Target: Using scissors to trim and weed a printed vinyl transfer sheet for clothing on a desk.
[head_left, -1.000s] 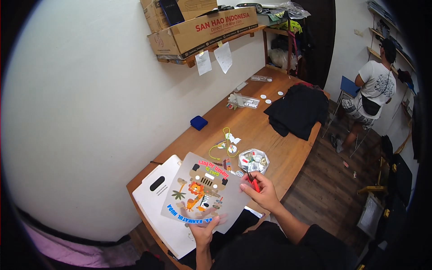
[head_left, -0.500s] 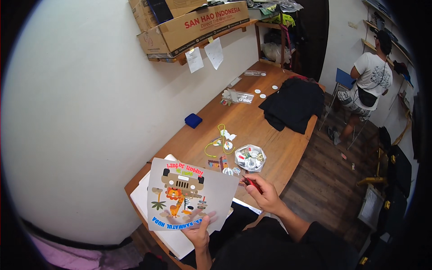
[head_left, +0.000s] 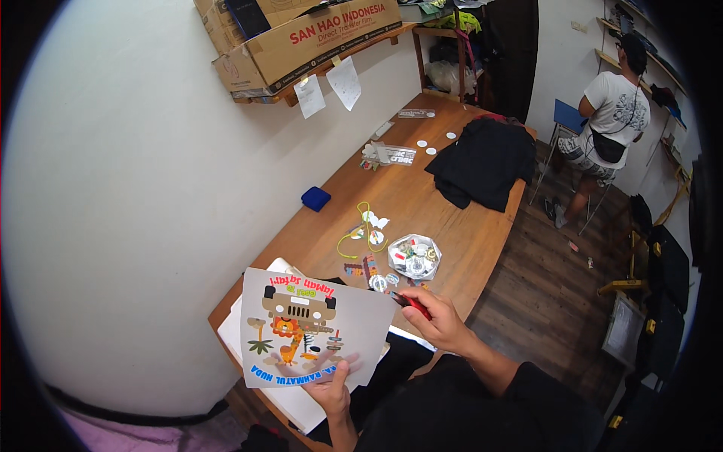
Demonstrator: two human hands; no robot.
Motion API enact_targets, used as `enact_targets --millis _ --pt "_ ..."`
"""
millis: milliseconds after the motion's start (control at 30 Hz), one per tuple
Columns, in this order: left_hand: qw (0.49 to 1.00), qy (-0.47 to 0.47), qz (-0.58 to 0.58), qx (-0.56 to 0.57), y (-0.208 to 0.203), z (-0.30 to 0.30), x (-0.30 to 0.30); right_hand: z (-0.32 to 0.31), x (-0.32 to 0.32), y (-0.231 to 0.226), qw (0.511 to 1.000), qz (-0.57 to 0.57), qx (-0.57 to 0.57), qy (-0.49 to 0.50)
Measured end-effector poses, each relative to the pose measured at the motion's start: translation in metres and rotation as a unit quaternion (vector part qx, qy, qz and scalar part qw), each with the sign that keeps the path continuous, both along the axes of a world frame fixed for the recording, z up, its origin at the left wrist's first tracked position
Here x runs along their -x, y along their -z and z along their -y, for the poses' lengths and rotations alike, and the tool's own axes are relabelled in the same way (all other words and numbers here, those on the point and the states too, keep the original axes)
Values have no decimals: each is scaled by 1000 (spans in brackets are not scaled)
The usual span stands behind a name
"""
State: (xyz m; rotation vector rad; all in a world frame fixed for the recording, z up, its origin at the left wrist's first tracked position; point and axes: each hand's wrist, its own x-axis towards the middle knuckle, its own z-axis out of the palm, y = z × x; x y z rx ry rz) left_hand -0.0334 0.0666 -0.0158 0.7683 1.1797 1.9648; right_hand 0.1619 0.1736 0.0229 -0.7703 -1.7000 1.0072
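My left hand (head_left: 331, 386) pinches the lower edge of a translucent transfer film sheet (head_left: 367, 331), thumb on top and fingers showing through from behind. Printed on the sheet is a colourful cartoon of a jeep, a lion, a giraffe and a palm tree, upside down from where I look. Close to the sheet's right edge, my right hand (head_left: 444, 325) is closed round a small red-handled tool (head_left: 416, 304) with a dark metal tip. The tip points left toward the sheet; whether they touch I cannot tell. A white board or stack (head_left: 288, 409) lies under the sheet.
Beyond my hands, an octagonal bowl (head_left: 439, 265) holds small badge-like pieces. A yellow-green cord (head_left: 341, 248), a blue pouch (head_left: 316, 199) and folded black cloth (head_left: 482, 162) lie on the wooden table (head_left: 354, 184). Cardboard boxes (head_left: 301, 45) sit on a wall shelf. Another person (head_left: 614, 113) is at the right.
The view has shifted slightly, so the table's things sit a little higher and further left. The sheet is tilted a bit flatter. Both hands keep their holds.
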Motion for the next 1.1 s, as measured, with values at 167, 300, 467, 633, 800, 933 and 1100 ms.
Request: enact_targets --millis 167,300,467,633,800,933,1100 --pt "1000 19 10 -15 -11 1 -3 1 2 1 1000 5 -11 9" --pt "999 23 17 -19 -11 2 -1 3 4 0 1000 5 4 -1" --pt "999 24 18 -10 -12 3 0 4 5 -2 1000 -2 -13 4" --pt "1000 25 18 -5 -6 5 3 5 4 -1 1000 0 -8 2" --pt "999 29 16 -10 -10 6 0 5 2 -2 1000 0 -16 10" --pt "999 29 13 -10 -14 6 -4 6 1 -3 1000 3 -19 15" --pt "999 29 12 -9 -16 6 -4 6 -3 -2 1000 8 -2 10"
